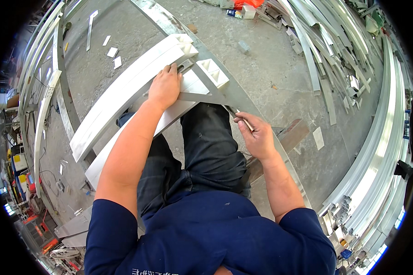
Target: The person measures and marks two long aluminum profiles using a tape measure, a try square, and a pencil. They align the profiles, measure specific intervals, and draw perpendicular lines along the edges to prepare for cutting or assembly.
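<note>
My left hand (165, 86) is closed on the thick edge of a grey metal triangle square (206, 79), which lies across white hollow profiles. One pair of these white profiles (128, 82) stretches down to the left. Another white profile (192, 83) lies under the square, its open chambered end beyond the square's slanted arm. Just right of the square's lower corner, my right hand (256, 133) pinches a thin pencil-like marking tool (246, 122). Its tip points up and left, over the grey metal beam (236, 94); whether it touches anything, I cannot tell.
Long metal profiles (385, 137) are stacked along the right, with a loose pile of offcuts (326, 41) behind them. Small white pieces (112, 52) lie on the concrete floor at the upper left. Curved rails (46, 110), tools and a red-black case (37, 229) occupy the left side.
</note>
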Demonstrator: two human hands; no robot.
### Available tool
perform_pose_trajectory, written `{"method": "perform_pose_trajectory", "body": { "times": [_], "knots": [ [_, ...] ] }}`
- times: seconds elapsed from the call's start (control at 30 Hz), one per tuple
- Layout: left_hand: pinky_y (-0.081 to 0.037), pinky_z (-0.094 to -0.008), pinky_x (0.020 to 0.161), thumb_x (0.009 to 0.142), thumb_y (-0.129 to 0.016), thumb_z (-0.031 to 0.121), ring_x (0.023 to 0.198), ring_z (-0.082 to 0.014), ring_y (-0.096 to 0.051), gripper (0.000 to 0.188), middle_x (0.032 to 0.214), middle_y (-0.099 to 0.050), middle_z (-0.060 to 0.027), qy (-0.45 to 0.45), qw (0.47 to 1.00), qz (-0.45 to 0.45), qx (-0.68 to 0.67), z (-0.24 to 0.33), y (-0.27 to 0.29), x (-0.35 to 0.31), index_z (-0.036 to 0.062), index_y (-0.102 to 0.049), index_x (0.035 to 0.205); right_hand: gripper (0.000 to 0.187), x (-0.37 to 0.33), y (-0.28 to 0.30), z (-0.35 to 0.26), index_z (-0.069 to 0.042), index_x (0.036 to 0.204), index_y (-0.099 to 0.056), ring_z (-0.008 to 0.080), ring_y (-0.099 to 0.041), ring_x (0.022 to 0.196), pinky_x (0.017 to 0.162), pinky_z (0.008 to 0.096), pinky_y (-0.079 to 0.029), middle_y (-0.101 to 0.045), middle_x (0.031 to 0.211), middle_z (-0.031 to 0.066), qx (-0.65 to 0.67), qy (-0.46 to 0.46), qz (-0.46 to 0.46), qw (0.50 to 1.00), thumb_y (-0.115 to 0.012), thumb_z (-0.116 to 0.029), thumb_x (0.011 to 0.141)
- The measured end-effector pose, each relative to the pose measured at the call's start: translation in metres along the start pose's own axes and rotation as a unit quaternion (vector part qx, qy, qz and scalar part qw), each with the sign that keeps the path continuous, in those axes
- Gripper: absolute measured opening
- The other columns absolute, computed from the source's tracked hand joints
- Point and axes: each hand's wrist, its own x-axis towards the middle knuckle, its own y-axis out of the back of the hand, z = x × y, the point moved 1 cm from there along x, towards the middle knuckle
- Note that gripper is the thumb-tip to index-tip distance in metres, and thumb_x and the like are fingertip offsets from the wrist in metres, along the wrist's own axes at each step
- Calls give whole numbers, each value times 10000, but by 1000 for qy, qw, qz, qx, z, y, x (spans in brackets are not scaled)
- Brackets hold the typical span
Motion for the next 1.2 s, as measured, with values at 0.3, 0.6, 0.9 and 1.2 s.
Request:
{"method": "perform_pose_trajectory", "body": {
  "times": [0.3, 0.6, 0.9, 1.2],
  "knots": [
    [-428, -453, 1142, 1074, -478, 266, 1325, -378, -549, 492, 1417, -569, -224, 3, 1000, -4, 5, -1, 0, 1, -42, -502, 1457, 224, 2, -2, 6, -7, 1196, -724, 240, -751, 968, 860, 342, -569, -780, 1034, 133, 51, -37, 6, 998, -679, -121, 1008],
    [-432, -441, 1143, 1077, -473, 265, 1337, -374, -543, 488, 1434, -560, -218, 8, 1000, -17, 8, 1, 1, 3, -36, -499, 1460, 293, 65, -7, 13, 11, 1218, -704, 143, -721, 919, 824, 300, -550, -779, 974, 101, 129, -71, 7, 989, -644, -215, 1041],
    [-451, -431, 1125, 1080, -466, 268, 1319, -345, -560, 467, 1419, -578, -187, 10, 1000, -20, 17, 0, -1, 4, -12, -516, 1450, 262, 161, -55, 3, -21, 1125, -760, 200, -753, 878, 789, 323, -564, -789, 978, 136, 83, -71, -21, 994, -688, -222, 974],
    [-459, -434, 1110, 1076, -485, 258, 1296, -357, -575, 445, 1362, -612, -201, -3, 1000, -1, 6, -1, -2, 1, -11, -541, 1427, 273, 173, -77, -4, -15, 1140, -756, 349, -754, 942, 829, 390, -576, -764, 1030, 227, -11, 15, -50, 999, -681, -205, 959]
  ]
}}
